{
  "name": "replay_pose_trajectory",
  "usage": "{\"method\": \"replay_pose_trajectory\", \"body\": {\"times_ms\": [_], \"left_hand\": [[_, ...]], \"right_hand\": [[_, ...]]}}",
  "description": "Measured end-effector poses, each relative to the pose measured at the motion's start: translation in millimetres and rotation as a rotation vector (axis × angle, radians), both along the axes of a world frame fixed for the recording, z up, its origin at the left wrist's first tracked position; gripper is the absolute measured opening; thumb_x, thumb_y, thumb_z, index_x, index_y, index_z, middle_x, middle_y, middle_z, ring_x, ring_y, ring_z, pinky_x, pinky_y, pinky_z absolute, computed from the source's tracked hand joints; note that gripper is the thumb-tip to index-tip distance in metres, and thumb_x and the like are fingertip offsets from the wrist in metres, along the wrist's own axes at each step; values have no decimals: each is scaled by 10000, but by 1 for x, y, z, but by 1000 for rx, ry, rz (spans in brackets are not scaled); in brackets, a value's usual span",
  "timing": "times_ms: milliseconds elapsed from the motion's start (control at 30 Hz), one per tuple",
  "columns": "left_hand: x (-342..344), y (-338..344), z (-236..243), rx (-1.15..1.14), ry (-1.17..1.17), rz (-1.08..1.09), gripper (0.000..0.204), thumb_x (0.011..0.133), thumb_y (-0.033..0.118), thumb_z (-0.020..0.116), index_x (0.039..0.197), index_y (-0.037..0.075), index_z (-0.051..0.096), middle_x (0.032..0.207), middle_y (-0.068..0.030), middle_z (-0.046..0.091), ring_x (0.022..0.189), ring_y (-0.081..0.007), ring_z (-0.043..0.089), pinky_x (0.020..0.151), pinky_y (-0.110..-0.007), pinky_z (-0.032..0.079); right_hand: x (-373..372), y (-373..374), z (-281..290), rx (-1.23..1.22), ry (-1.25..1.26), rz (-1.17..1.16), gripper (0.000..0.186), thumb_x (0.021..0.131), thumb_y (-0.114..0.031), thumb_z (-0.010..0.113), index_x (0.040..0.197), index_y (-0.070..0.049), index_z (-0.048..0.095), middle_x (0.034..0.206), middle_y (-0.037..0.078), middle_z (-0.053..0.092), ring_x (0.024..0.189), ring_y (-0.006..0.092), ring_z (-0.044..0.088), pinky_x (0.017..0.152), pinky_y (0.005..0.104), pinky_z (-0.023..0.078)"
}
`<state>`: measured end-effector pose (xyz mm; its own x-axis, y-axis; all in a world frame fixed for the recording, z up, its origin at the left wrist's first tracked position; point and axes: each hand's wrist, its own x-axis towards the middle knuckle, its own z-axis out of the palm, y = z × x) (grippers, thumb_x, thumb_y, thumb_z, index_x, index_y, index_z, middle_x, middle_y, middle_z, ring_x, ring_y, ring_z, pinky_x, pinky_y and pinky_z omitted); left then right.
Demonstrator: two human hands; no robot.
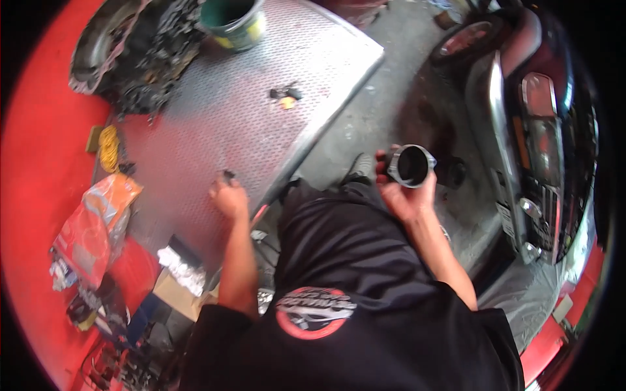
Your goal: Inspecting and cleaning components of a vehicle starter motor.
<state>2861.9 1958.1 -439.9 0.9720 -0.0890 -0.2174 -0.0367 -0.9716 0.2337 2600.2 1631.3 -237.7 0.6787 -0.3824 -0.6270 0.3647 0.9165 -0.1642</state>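
Note:
My right hand is closed around a round metal housing, with its open end turned up. This housing has a light metal rim with small ears and a dark hollow inside. Over the near part of the metal-topped table, my left hand has its fingers drawn together at a small dark part. Blur hides what kind of part it is. A few small dark pieces and a yellow one lie farther off on the tabletop.
A large greasy engine or gearbox casing and a green bucket stand at the table's far left. Yellow cord, a plastic bag and a cardboard box are at left. A dark car stands at right.

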Motion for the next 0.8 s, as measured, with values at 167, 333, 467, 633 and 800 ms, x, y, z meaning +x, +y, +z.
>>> {"method": "replay_pose_trajectory", "body": {"times_ms": [167, 333, 467, 633, 800], "left_hand": [[-69, -121, 171, -759, 204, -191, 627, 948, 182, 807, 1489, -34, 577, 1185, -234, 777, 1026, -339, 765, 944, -421, 592], [-150, -227, 288, -706, 272, -843, 892, 815, 281, 927, 1580, 99, 507, 1120, -263, 754, 973, -403, 758, 876, -478, 606], [-152, -254, 280, -606, 202, -829, 699, 815, 238, 897, 1440, 102, 614, 1073, -240, 732, 956, -436, 719, 853, -521, 581], [-151, -263, 280, -655, -88, -1244, 317, 835, 129, 820, 1127, 95, 702, 1007, -155, 681, 976, -363, 676, 820, -485, 549], [-132, -225, 264, -1007, 220, -980, 291, 876, 87, 812, 1159, 64, 748, 1039, -127, 724, 977, -331, 695, 904, -444, 569]], "right_hand": [[13, -18, 5, 44, 31, -96, 522, 939, -368, 473, 1286, -30, 666, 1257, 269, 687, 1135, 401, 650, 1004, 510, 555], [15, -31, 8, -120, -135, -79, 656, 947, -381, 430, 1390, 62, 624, 1415, 281, 653, 1356, 477, 586, 1236, 612, 411], [8, -38, 27, -113, -234, 4, 606, 948, -330, 436, 1405, 37, 589, 1502, 272, 605, 1413, 482, 549, 1241, 610, 400], [-18, -72, 29, -46, -169, 216, 635, 1036, -584, 524, 1301, -24, 659, 1388, 284, 684, 1246, 408, 675, 1104, 538, 522], [-32, -71, 13, -180, 213, 122, 298, 1001, -363, 664, 1033, -69, 701, 945, 172, 752, 855, 321, 741, 789, 424, 632]]}}
